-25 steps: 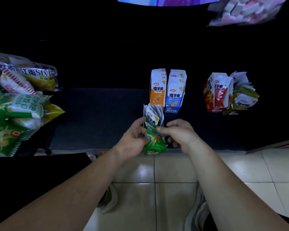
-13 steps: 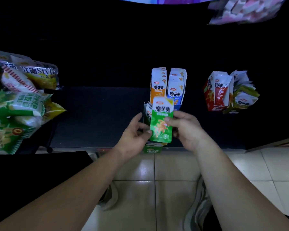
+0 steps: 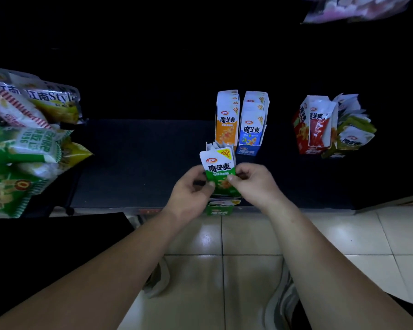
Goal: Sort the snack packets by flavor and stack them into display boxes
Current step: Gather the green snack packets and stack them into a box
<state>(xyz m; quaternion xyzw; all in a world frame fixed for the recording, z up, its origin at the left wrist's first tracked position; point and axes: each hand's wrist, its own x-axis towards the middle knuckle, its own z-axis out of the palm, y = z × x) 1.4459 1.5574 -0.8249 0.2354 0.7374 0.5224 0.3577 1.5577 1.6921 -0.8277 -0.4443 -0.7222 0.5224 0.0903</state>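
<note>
A green-and-white snack packet (image 3: 218,166) stands upright at the front of the green display box (image 3: 219,209), which sits at the near edge of the dark shelf. My left hand (image 3: 190,190) pinches the packet's left side and my right hand (image 3: 254,183) pinches its right side. More white packet tops show behind it in the same box. Behind stand an orange box (image 3: 226,120) and a blue box (image 3: 252,128), both filled with packets. Farther right are a red box (image 3: 314,126) and an olive-green box (image 3: 352,136) with packets sticking out.
Large green and yellow snack bags (image 3: 26,139) are piled on a rack at the left. The dark shelf mat (image 3: 134,163) stretches between the bags and the boxes. Pale floor tiles (image 3: 250,234) lie below the shelf edge. A pink-and-white bag (image 3: 348,7) hangs at the top right.
The green packet was lifted out in front of the box half a second ago. It now sits lower, set upright at the front of the green box, with both hands closing in on its sides.
</note>
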